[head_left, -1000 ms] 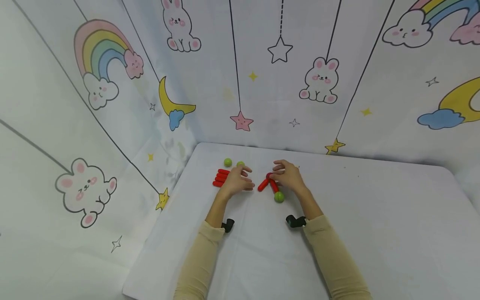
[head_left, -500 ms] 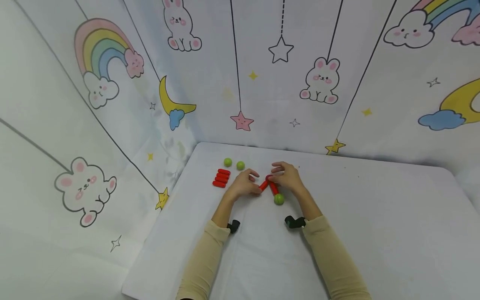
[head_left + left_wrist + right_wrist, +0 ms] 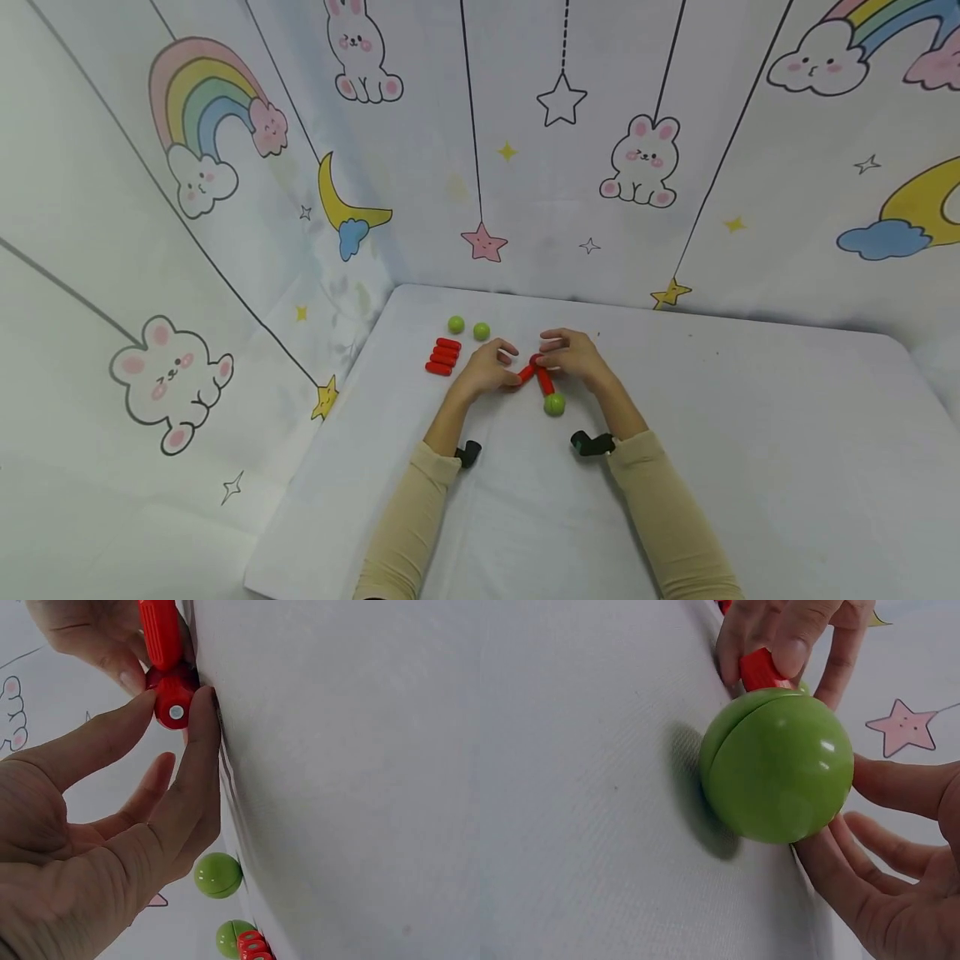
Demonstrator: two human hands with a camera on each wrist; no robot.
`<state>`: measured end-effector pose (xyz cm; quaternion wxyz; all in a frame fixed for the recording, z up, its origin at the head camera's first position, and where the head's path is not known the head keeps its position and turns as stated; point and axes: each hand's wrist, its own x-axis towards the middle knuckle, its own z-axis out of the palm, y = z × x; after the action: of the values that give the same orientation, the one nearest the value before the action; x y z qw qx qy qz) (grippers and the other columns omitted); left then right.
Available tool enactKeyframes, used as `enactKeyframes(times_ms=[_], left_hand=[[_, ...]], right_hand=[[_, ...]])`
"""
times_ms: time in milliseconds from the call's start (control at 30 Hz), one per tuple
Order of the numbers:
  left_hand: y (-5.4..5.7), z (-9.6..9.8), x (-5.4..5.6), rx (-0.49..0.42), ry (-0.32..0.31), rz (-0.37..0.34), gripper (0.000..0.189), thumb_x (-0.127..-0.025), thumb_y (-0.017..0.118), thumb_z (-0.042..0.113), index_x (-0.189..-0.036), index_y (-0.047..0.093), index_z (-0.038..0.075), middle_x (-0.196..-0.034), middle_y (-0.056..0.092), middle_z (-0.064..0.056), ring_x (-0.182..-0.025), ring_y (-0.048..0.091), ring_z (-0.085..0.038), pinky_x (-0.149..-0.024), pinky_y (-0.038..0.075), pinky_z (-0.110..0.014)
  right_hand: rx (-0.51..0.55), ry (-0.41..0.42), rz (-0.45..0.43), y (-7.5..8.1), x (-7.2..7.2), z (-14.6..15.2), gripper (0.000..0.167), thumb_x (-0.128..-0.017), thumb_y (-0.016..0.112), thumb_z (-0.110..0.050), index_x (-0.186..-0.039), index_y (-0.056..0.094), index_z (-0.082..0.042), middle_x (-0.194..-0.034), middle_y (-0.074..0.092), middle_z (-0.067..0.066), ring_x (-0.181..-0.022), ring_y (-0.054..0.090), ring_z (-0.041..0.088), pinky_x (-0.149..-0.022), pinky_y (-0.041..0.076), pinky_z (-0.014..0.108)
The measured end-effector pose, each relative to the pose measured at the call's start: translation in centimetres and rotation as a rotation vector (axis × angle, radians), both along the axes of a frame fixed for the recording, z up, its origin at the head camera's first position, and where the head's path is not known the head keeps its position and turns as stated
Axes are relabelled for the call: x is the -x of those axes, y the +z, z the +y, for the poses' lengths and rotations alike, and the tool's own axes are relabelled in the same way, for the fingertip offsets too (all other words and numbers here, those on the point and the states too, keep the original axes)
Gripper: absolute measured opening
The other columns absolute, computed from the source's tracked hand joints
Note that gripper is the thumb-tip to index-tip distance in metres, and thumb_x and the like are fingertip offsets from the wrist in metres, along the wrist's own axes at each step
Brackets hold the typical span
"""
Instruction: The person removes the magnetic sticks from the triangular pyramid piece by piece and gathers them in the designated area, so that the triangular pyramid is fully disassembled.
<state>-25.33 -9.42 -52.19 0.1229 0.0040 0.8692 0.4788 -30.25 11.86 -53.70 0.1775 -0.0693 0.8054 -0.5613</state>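
My left hand point(image 3: 487, 367) pinches the free end of a red rod point(image 3: 171, 701) between thumb and forefinger; a pale round spot shows on that end in the left wrist view. The rod's other end meets a small red ball point(image 3: 536, 360), which my right hand point(image 3: 576, 352) grips with thumb and fingers. From the same ball a second red rod point(image 3: 545, 382) runs toward me, ending at a green ball point(image 3: 554, 404). The pieces form an upside-down V on the table. In the right wrist view the green ball point(image 3: 780, 765) hides my right fingertips.
Several red rods point(image 3: 443, 357) lie side by side left of my left hand. Behind them are two loose green balls, one farther left point(image 3: 456, 324) and one nearer point(image 3: 482, 332). The white table point(image 3: 750, 450) meets a cartoon-printed curtain point(image 3: 525, 192) at the back.
My left hand has moved right from beside the loose rods and taken hold of the left rod's end. The joined pieces and my right hand have shifted slightly toward me.
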Motion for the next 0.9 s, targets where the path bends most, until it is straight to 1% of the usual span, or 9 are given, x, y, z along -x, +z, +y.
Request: enactKeyframes(times_ms=[100, 200, 400, 567, 633, 733, 800, 900], left_hand=[[0.0, 0.0, 0.0, 0.005, -0.003, -0.002, 0.051, -0.087, 0.082, 0.01, -0.133, 0.062, 0.007, -0.122, 0.066, -0.016, -0.102, 0.061, -0.027, -0.082, 0.056, -0.037], [0.0, -0.1, 0.0, 0.001, 0.008, -0.005, 0.051, -0.086, 0.083, 0.01, -0.133, 0.063, 0.007, -0.12, 0.066, -0.015, -0.1, 0.062, -0.027, -0.081, 0.057, -0.038], [0.2, -0.4, 0.1, -0.015, 0.028, -0.013, 0.046, -0.084, 0.085, 0.01, -0.125, 0.065, 0.006, -0.115, 0.068, -0.014, -0.097, 0.064, -0.027, -0.08, 0.057, -0.039], [0.4, -0.7, -0.2, 0.001, 0.026, -0.013, 0.041, -0.083, 0.086, 0.008, -0.117, 0.065, 0.005, -0.109, 0.068, -0.012, -0.094, 0.063, -0.026, -0.077, 0.055, -0.037], [0.5, -1.0, -0.3, 0.007, 0.016, -0.01, 0.04, -0.08, 0.087, 0.007, -0.113, 0.064, 0.004, -0.104, 0.066, -0.011, -0.091, 0.062, -0.025, -0.074, 0.053, -0.035], [0.6, -1.7, -0.5, 0.003, 0.009, 0.01, 0.04, -0.079, 0.087, 0.005, -0.111, 0.064, -0.001, -0.1, 0.065, -0.01, -0.089, 0.061, -0.025, -0.072, 0.052, -0.033], [0.7, -2.3, -0.7, -0.01, 0.016, 0.018, 0.041, -0.079, 0.086, 0.005, -0.112, 0.064, -0.003, -0.101, 0.065, -0.01, -0.089, 0.061, -0.025, -0.072, 0.052, -0.033], [1.0, -3.2, -0.9, -0.043, 0.037, 0.012, 0.042, -0.082, 0.085, 0.006, -0.117, 0.065, -0.003, -0.107, 0.067, -0.012, -0.092, 0.062, -0.025, -0.075, 0.055, -0.032]], right_hand=[[-0.013, -0.008, -0.01, 0.1, -0.1, -0.1, 0.061, -0.092, 0.08, -0.009, -0.147, 0.055, -0.003, -0.131, 0.067, 0.02, -0.111, 0.069, 0.032, -0.089, 0.061, 0.039], [-0.028, -0.018, -0.005, 0.3, -0.2, -0.1, 0.06, -0.091, 0.08, -0.008, -0.146, 0.056, -0.003, -0.13, 0.067, 0.02, -0.108, 0.07, 0.032, -0.087, 0.061, 0.039], [-0.04, -0.029, 0.002, 0.3, -0.4, -0.2, 0.061, -0.092, 0.08, -0.009, -0.147, 0.055, -0.004, -0.13, 0.067, 0.02, -0.104, 0.071, 0.032, -0.085, 0.062, 0.038], [-0.049, -0.024, -0.003, -0.1, -0.3, -0.4, 0.063, -0.092, 0.08, -0.01, -0.149, 0.054, -0.005, -0.129, 0.068, 0.019, -0.105, 0.07, 0.031, -0.085, 0.061, 0.037], [-0.055, -0.017, -0.009, -0.2, -0.2, -0.4, 0.064, -0.092, 0.08, -0.01, -0.15, 0.053, -0.006, -0.129, 0.067, 0.019, -0.107, 0.07, 0.031, -0.087, 0.061, 0.037], [-0.061, -0.019, -0.018, -0.2, -0.2, -0.2, 0.065, -0.092, 0.08, -0.011, -0.151, 0.052, -0.007, -0.128, 0.067, 0.018, -0.109, 0.069, 0.031, -0.09, 0.06, 0.039], [-0.061, -0.022, -0.021, -0.2, -0.2, 0.0, 0.065, -0.092, 0.08, -0.011, -0.151, 0.052, -0.007, -0.129, 0.067, 0.018, -0.109, 0.069, 0.032, -0.092, 0.059, 0.04], [-0.066, -0.024, -0.024, -0.2, -0.2, 0.1, 0.066, -0.092, 0.08, -0.013, -0.152, 0.051, -0.007, -0.129, 0.067, 0.017, -0.109, 0.068, 0.031, -0.092, 0.059, 0.04]])
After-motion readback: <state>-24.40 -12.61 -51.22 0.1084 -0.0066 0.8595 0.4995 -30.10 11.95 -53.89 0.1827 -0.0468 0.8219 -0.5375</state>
